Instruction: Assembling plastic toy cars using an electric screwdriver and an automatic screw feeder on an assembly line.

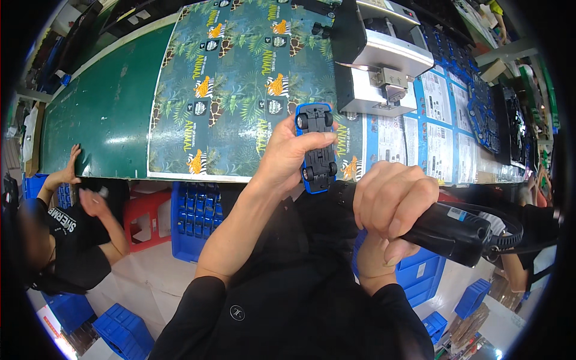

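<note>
My left hand (pixel 284 150) grips a toy car (pixel 318 147) by its sides, thumb across the underside. The car is turned over: its black chassis and wheels face up, with a blue body edge around them. It is just over the table's front edge. My right hand (pixel 393 201) is wrapped round a black corded electric screwdriver (pixel 450 233), to the right of the car and apart from it. The tool's cable end points to the lower right; its working tip is hidden by my hand.
A metal bench machine (pixel 384 72) stands beyond the car on the printed sheets (pixel 240 102) covering the green table (pixel 102 114). Several blue car parts (pixel 483 114) lie at the right. A blue crate (pixel 180 225) of parts and a red stool (pixel 147 219) stand below; a co-worker (pixel 72 234) sits left.
</note>
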`<act>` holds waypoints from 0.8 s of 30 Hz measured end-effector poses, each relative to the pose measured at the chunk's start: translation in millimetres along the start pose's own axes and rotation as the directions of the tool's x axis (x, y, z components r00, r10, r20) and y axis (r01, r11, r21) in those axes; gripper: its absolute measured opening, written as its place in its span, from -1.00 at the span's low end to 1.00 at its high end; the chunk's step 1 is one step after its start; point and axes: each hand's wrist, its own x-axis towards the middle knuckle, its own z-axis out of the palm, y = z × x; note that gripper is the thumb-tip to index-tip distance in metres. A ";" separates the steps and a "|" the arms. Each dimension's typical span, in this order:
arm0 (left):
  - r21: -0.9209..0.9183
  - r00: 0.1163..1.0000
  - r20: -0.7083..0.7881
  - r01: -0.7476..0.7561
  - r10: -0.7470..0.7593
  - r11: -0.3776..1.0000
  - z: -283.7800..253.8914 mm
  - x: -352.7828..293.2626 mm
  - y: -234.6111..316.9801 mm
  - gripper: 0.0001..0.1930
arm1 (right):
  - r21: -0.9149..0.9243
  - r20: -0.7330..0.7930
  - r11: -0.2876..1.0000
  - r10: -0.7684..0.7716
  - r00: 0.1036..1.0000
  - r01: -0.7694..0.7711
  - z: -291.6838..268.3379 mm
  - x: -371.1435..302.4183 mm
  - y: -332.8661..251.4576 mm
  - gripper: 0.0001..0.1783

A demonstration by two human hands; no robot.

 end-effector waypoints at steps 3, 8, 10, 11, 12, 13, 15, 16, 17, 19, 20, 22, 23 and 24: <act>-0.026 1.000 0.011 -0.014 0.014 1.000 1.6 -2.7 -3.2 -0.55 | -0.005 0.156 0.999 -0.047 0.987 0.048 -20.9 12.3 -13.3 -0.66; 0.016 0.997 0.010 -0.073 0.073 0.997 11.5 -12.1 -2.3 -0.71 | -0.158 0.124 0.968 -0.175 0.977 0.194 -24.5 37.4 -26.1 -0.64; 0.108 0.992 0.059 -0.117 0.111 0.987 9.6 -14.4 -3.4 -0.75 | -0.300 -0.007 0.942 -0.160 0.987 0.150 -15.7 44.6 -12.6 -0.74; 0.110 0.991 0.066 -0.122 0.115 0.986 9.9 -14.8 -2.6 -0.75 | -0.318 -0.043 0.934 -0.186 0.982 0.163 -17.2 44.8 -2.7 -0.79; 0.110 0.993 0.053 -0.106 0.101 0.988 10.4 -15.5 -2.7 -0.76 | -0.343 -0.111 0.932 -0.165 0.980 0.118 -12.5 44.3 1.9 -0.79; 0.110 0.995 0.040 -0.090 0.087 0.990 10.5 -15.0 -2.4 -0.77 | -0.363 -0.178 0.929 -0.144 0.973 0.071 -9.1 43.5 4.5 -0.78; 0.107 0.995 0.043 -0.091 0.086 0.990 8.1 -12.5 -2.5 -0.77 | -0.357 -0.150 0.930 -0.149 0.977 0.087 -15.9 45.9 6.8 -0.78; 0.106 0.996 0.045 -0.087 0.082 0.991 6.9 -12.2 -2.7 -0.77 | -0.348 -0.127 0.932 -0.154 0.980 0.101 -18.1 46.7 7.3 -0.78; 0.104 0.996 0.042 -0.087 0.083 0.991 7.0 -12.6 -2.4 -0.77 | -0.347 -0.127 0.933 -0.151 0.980 0.099 -17.1 46.3 6.5 -0.78; 0.121 0.995 0.042 -0.090 0.085 0.989 9.1 -11.9 -1.4 -0.77 | -0.366 -0.123 0.926 -0.144 0.982 0.090 -14.7 45.5 3.7 -0.77; 0.118 0.996 0.042 -0.088 0.084 0.989 9.3 -11.3 -0.6 -0.77 | -0.367 -0.124 0.926 -0.141 0.982 0.087 -15.9 46.6 3.7 -0.77; 0.092 0.997 0.048 -0.060 0.056 0.994 8.6 -10.4 0.8 -0.78 | -0.344 -0.088 0.932 -0.150 0.985 0.112 -18.8 48.9 4.7 -0.75; 0.090 0.997 0.048 -0.059 0.055 0.994 8.4 -9.9 0.8 -0.78 | -0.345 -0.088 0.932 -0.148 0.985 0.109 -19.9 50.0 3.7 -0.75; 0.096 0.998 0.048 -0.055 0.050 0.994 8.1 -9.5 0.3 -0.78 | -0.338 -0.074 0.934 -0.153 0.985 0.119 -21.5 50.4 1.9 -0.74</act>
